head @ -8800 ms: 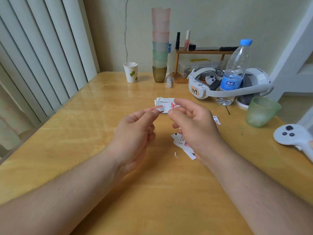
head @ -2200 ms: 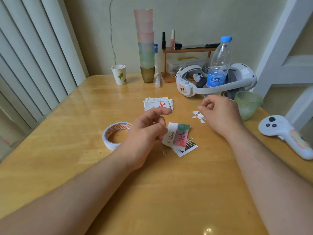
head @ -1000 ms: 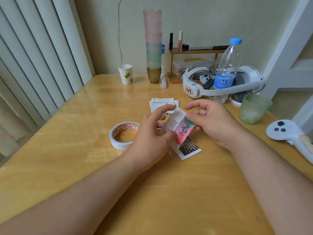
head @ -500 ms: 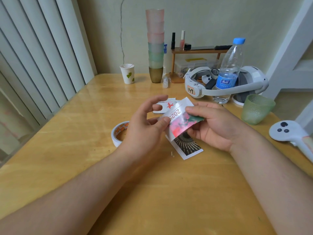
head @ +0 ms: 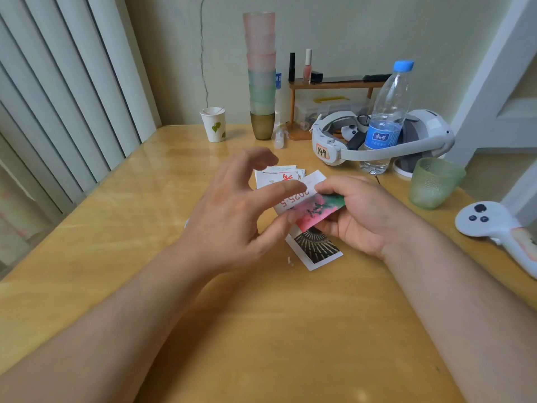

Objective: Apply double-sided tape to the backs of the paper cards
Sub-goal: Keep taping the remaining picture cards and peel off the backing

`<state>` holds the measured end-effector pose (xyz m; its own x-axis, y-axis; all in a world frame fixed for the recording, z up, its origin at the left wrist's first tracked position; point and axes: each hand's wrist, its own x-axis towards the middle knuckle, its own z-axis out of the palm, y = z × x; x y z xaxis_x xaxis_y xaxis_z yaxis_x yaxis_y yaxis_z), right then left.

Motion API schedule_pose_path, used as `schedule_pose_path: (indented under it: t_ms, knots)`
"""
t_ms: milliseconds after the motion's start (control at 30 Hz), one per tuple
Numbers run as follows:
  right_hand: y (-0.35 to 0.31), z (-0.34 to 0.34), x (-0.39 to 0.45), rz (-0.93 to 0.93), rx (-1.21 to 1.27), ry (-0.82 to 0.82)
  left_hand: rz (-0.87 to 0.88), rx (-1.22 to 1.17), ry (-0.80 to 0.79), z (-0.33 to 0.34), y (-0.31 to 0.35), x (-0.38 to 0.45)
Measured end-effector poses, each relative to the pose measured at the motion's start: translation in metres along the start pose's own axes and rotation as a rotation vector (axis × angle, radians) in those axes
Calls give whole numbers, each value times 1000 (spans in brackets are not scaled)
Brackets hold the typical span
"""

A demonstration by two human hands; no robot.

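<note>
Right hand grips the pink-and-green card, fingers curled under it and thumb pinching its top edge, holding it up off the table at mid-scene. The card tilts, white end with "2025.5" printed on it pointing far-left, coloured end tucked into the palm. Left hand is right beside it, fingers spread and loosely bent, grasping nothing; its index finger lies across the card's white end and its thumb touches the card's near edge, while the other fingers lift clear above the table.

Below the held card, flat on the table, lies a second card with a dark fan-like pattern and white border, partly hidden by both hands. Just beyond the hands sits a small stack of cards, white with a red mark showing on top. A tiny white scrap lies just left of the dark card.

Far side of the table: a paper cup with green leaves, a tall stack of tumblers, a small wooden shelf with little bottles. To the right, a white headset wraps around a water bottle, a green cup stands near it, and a white controller lies at the right edge. Blinds hang on the left.
</note>
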<state>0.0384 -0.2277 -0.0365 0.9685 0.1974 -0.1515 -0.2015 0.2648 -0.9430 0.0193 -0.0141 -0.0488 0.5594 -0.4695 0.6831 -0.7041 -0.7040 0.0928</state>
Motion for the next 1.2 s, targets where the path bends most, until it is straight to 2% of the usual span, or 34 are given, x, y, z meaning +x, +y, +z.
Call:
schedule_pose_path:
  t_ms: [333, 667, 1200]
  knots:
    - [-1, 2, -1, -10, -60, 64, 79, 109, -43, 3, -1, 2]
    - [-3, 0, -2, 21, -87, 54, 122, 199, -66, 17, 3, 3]
    - [-11, 2, -6, 17, 234, 51, 36, 107, -12, 19, 2, -3]
